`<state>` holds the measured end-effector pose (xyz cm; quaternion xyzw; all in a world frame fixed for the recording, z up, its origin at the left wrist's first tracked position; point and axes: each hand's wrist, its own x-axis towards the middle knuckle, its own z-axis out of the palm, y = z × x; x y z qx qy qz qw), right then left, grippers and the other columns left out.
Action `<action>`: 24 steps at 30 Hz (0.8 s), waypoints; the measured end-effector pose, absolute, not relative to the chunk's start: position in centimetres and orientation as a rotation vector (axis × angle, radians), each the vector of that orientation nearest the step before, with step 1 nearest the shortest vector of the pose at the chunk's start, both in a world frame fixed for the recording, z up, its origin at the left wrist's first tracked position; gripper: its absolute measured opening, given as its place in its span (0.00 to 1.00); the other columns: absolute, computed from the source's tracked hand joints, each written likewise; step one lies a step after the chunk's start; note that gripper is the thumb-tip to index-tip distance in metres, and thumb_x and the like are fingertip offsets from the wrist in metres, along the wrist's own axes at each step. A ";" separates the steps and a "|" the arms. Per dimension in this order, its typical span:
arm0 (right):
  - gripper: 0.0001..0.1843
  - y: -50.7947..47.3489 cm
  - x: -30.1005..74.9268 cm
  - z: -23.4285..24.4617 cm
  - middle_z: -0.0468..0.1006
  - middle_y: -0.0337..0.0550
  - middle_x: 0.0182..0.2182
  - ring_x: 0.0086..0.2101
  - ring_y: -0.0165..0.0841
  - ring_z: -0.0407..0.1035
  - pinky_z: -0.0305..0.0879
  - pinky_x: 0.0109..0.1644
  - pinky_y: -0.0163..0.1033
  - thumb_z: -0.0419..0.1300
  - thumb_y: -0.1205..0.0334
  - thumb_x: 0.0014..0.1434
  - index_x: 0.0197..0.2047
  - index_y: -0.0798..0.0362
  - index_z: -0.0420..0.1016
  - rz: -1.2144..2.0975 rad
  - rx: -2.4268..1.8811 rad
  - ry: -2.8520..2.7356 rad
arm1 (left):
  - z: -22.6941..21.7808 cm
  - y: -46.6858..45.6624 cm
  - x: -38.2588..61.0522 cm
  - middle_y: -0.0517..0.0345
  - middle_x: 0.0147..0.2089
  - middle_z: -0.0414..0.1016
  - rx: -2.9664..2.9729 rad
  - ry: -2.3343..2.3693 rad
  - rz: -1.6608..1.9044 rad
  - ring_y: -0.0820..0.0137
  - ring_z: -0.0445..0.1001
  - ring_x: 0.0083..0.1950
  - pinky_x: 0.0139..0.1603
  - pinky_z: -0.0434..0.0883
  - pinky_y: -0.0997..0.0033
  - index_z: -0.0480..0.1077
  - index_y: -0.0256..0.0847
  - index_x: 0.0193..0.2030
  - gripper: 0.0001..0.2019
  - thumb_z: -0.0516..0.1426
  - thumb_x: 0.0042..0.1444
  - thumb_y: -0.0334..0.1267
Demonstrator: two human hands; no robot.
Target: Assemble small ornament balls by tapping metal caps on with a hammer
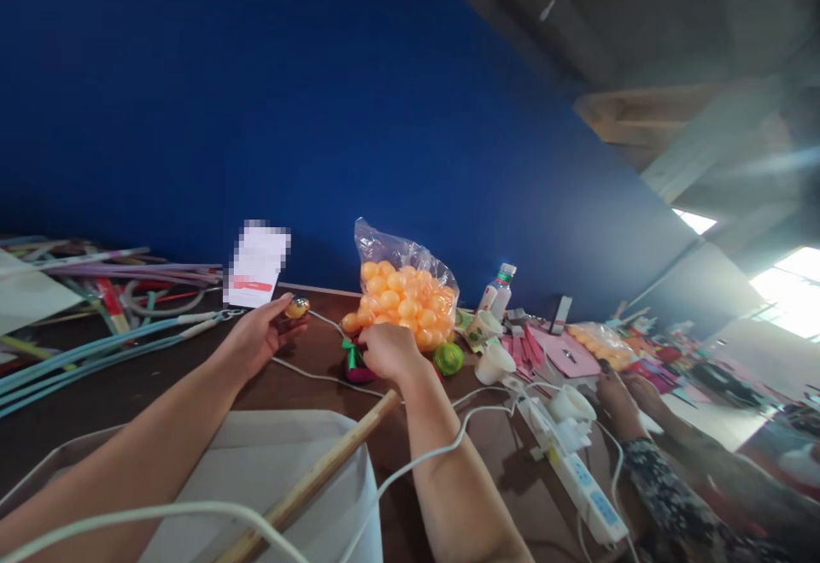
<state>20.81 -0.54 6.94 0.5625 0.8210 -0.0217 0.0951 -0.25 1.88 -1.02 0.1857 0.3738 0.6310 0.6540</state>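
Note:
My left hand (260, 339) pinches a shiny gold ball (297, 307) between thumb and fingers, above the brown table. In the middle, my right hand (388, 349) reaches to the near side of a clear plastic bag (377, 243) full of orange balls (407, 296). Its fingers are curled and partly hidden, so what they grip cannot be made out. Right by those fingertips are a loose-looking orange ball (349, 322), a green ribbon (349, 353) and a dark red item (360, 372). A green roll (448, 359) lies to the right of the bag.
A phone (257, 264) leans against the blue wall. Thin tubes (128, 337) pile up at left. A white bin (307, 460) with a wooden stick (326, 460) stands in front. White cables cross to a power strip (582, 482). A co-worker's hands (624, 396) are at right.

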 end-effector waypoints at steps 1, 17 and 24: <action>0.14 -0.6 20.8 7.0 0.84 0.41 0.42 0.45 0.43 0.77 0.69 0.41 0.41 0.58 0.64 0.55 0.41 0.44 0.82 -0.075 1.650 2.431 | -1.0 1.8 -0.3 0.49 0.34 0.81 0.427 0.850 1.428 0.68 0.82 0.30 0.29 0.79 0.72 0.75 0.33 0.36 0.07 0.57 0.63 0.31; 0.11 -0.8 20.7 7.4 0.84 0.44 0.41 0.44 0.43 0.76 0.67 0.40 0.40 0.58 0.62 0.56 0.40 0.47 0.81 -0.101 1.670 2.430 | -0.9 1.6 -0.2 0.50 0.33 0.82 0.451 0.850 1.427 0.67 0.81 0.30 0.30 0.80 0.72 0.76 0.35 0.34 0.09 0.56 0.63 0.30; 0.14 -1.2 21.7 8.6 0.83 0.44 0.37 0.39 0.40 0.76 0.64 0.38 0.39 0.53 0.59 0.61 0.34 0.48 0.81 -0.097 1.829 2.539 | -0.8 1.6 -0.1 0.49 0.35 0.81 0.440 0.875 1.424 0.68 0.81 0.30 0.29 0.80 0.72 0.75 0.33 0.35 0.07 0.57 0.62 0.31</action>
